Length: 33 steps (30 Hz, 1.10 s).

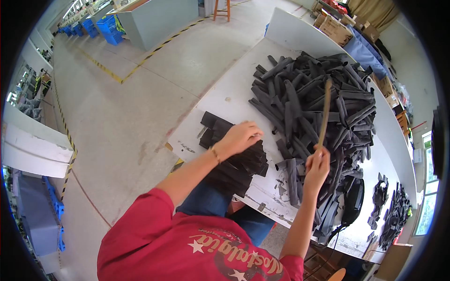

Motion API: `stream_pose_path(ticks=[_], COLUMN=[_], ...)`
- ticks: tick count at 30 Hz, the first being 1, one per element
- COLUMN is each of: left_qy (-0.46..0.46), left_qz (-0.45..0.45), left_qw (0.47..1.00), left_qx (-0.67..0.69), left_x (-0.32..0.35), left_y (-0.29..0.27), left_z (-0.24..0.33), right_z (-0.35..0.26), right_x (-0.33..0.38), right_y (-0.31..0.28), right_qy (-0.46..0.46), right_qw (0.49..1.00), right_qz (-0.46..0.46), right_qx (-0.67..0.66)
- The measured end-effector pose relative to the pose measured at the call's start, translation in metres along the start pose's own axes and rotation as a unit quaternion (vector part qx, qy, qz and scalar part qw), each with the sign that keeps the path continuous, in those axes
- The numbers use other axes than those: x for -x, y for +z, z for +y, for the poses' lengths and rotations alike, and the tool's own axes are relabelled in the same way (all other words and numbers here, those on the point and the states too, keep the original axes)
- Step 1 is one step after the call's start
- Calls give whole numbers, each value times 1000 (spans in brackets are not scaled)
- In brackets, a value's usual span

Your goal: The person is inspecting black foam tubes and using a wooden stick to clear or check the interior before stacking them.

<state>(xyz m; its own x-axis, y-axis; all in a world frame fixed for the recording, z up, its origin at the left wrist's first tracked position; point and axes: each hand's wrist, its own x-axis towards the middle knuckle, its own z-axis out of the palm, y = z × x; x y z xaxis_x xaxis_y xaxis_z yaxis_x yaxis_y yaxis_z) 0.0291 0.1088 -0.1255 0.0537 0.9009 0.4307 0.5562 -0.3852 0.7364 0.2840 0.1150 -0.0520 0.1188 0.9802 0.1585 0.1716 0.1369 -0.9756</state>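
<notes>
I wear a red short-sleeved T-shirt (pixel 150 239), its front printed with slanting tan lettering (pixel 233 253), pale stars (pixel 196 246) and a dark curved shape (pixel 219 263). A thin gold-coloured bracelet (pixel 215 155) circles the wrist behind my bare left hand (pixel 241 137); my trousers (pixel 200 201) are blue.

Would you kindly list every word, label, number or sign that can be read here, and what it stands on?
Red T-shirt: large pale lettering with a smaller line of text, among stars; I am not copying printed words.
Cardboard box in the background: any marks are too small to read.
Dark strips and tan stick: no readable text.
</notes>
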Motion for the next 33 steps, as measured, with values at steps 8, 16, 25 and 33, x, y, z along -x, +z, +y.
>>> stream_pose_path(ticks=[8,16,25,33], left_qy=[-10,71,142,-12], left_qz=[-255,-166,-162,244], left_qw=[960,981,976,936], left_qx=[-115,-68,-12,253], left_x=[-30,-38,-31,8], left_y=[25,-2,12,3], left_z=[-62,-25,9,88], right_z=[34,30,36,55], right_x=[66,66,70,100], right_y=[-76,-93,-67,-6], right_qy=[84,72,52,173], right_qw=[975,952,941,955], right_qz=[-128,-198,-248,-239], right_qx=[162,222,224,-38])
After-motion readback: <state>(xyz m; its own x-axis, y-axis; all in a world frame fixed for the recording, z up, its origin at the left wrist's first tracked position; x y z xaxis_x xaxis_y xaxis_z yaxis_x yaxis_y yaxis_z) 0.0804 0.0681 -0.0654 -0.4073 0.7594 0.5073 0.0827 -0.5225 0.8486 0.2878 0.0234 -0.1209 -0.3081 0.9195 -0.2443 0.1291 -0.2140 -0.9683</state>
